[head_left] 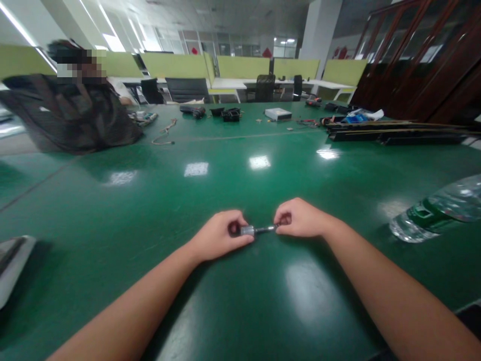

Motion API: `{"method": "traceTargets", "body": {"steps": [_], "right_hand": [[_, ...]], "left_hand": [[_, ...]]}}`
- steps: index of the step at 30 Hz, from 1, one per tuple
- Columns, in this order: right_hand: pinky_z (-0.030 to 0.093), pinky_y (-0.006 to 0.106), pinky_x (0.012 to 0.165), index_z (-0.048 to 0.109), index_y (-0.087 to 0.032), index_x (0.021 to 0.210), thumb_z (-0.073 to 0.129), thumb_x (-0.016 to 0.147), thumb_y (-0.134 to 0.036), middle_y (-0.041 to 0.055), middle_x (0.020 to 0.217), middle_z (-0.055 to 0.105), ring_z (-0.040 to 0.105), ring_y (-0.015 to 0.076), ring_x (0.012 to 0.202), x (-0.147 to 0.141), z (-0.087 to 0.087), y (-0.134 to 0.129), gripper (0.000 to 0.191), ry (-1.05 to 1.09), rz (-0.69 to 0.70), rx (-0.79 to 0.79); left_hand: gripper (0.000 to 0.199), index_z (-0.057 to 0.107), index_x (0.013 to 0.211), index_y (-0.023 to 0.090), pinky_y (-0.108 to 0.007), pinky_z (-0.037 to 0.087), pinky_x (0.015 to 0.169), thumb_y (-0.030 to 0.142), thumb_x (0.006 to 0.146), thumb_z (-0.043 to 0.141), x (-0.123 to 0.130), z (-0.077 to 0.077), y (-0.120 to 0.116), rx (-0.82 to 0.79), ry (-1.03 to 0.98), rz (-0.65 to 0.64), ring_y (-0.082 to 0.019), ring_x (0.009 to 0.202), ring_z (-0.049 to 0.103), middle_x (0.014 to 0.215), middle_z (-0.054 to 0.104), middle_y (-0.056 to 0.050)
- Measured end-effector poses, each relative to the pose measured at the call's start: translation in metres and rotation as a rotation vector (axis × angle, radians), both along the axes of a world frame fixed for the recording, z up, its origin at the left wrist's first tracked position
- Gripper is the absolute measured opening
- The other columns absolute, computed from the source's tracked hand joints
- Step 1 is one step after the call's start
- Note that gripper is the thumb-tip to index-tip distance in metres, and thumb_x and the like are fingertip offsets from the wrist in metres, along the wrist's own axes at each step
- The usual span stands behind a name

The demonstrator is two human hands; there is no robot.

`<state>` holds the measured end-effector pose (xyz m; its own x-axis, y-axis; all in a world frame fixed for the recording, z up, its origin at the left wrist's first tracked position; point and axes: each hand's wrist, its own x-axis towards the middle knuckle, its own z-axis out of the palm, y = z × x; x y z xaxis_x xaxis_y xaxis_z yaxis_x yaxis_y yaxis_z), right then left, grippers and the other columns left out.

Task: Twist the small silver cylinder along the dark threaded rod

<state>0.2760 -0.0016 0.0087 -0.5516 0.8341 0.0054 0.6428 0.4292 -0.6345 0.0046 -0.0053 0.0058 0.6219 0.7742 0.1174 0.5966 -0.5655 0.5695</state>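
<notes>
My left hand (218,235) is closed around the grey, cylindrical handle of what looks like a small screwdriver (248,230). The tool lies roughly level, just over the green table (225,195), its thin metal shaft pointing right. At the shaft's far end, my right hand (303,218) pinches the tip between thumb and fingers. Whether a separate small piece sits at that tip is too small to make out. Part of the handle is hidden inside my left hand.
A clear plastic bottle (432,213) lies at right. Far left stands a large dark bag (78,115), with a person partly behind it. Dark strips (398,133), a white box (278,114) and black parts (230,115) lie toward the back. A pale-edged object (17,260) is near left.
</notes>
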Motion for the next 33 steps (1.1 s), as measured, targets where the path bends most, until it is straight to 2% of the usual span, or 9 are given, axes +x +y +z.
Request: {"method": "traceTargets", "body": {"steps": [4,8,12,19,23,28,33], "right_hand": [[0.043,0.023,0.062,0.075,-0.016,0.082,0.074,0.072,-0.020,0.0010,0.075,0.068,0.059,0.0115,0.066,-0.004,0.000,-0.002,0.010,0.033,0.040,0.066],[0.043,0.023,0.062,0.076,-0.016,0.082,0.075,0.073,-0.021,0.0011,0.076,0.067,0.059,0.0112,0.067,-0.005,-0.001,-0.002,0.010,0.051,0.074,0.045],[0.043,0.024,0.064,0.076,-0.017,0.087,0.075,0.075,-0.023,0.0015,0.078,0.068,0.060,0.0119,0.069,-0.015,-0.003,-0.005,0.013,0.074,0.066,0.093],[0.047,0.024,0.070,0.073,-0.017,0.096,0.070,0.074,-0.010,0.0022,0.085,0.069,0.061,0.0121,0.073,-0.033,-0.010,-0.012,0.023,0.176,0.098,0.125],[0.047,0.023,0.069,0.072,-0.016,0.096,0.068,0.075,-0.009,0.0024,0.085,0.069,0.060,0.0116,0.071,-0.034,-0.014,-0.011,0.022,0.187,0.091,0.124],[0.046,0.023,0.069,0.072,-0.016,0.093,0.068,0.077,-0.012,0.0022,0.083,0.067,0.060,0.0121,0.072,-0.033,-0.014,-0.010,0.017,0.173,0.104,0.140],[0.044,0.024,0.069,0.073,-0.017,0.094,0.069,0.077,-0.013,0.0023,0.084,0.066,0.059,0.0126,0.073,-0.034,-0.012,-0.013,0.017,0.149,0.113,0.156]], "left_hand": [[0.027,0.064,0.085,0.018,-0.025,0.040,0.062,0.044,0.081,0.071,0.000,0.000,0.000,-0.001,-0.003,0.002,-0.014,0.067,0.055,0.075,0.061,0.001],[0.025,0.065,0.085,0.018,-0.024,0.040,0.062,0.042,0.081,0.071,0.001,0.001,0.000,-0.001,-0.010,0.002,-0.014,0.067,0.056,0.075,0.062,0.001],[0.024,0.064,0.084,0.018,-0.024,0.041,0.062,0.041,0.080,0.071,0.001,0.002,-0.001,-0.003,-0.017,0.005,-0.014,0.068,0.057,0.075,0.064,0.001],[0.024,0.065,0.085,0.018,-0.025,0.041,0.062,0.038,0.076,0.075,0.000,0.001,-0.001,-0.022,-0.027,0.016,-0.015,0.068,0.058,0.074,0.063,0.001],[0.028,0.065,0.086,0.018,-0.024,0.041,0.061,0.042,0.076,0.076,0.000,0.003,-0.002,-0.040,-0.034,0.015,-0.015,0.067,0.057,0.074,0.063,0.001],[0.026,0.066,0.086,0.017,-0.024,0.042,0.062,0.044,0.086,0.066,0.001,0.005,-0.002,-0.048,-0.050,0.001,-0.014,0.067,0.057,0.074,0.064,0.000],[0.024,0.066,0.088,0.018,-0.024,0.041,0.061,0.041,0.081,0.071,0.001,0.005,-0.002,-0.038,-0.029,-0.001,-0.014,0.066,0.057,0.072,0.063,0.001]]}}
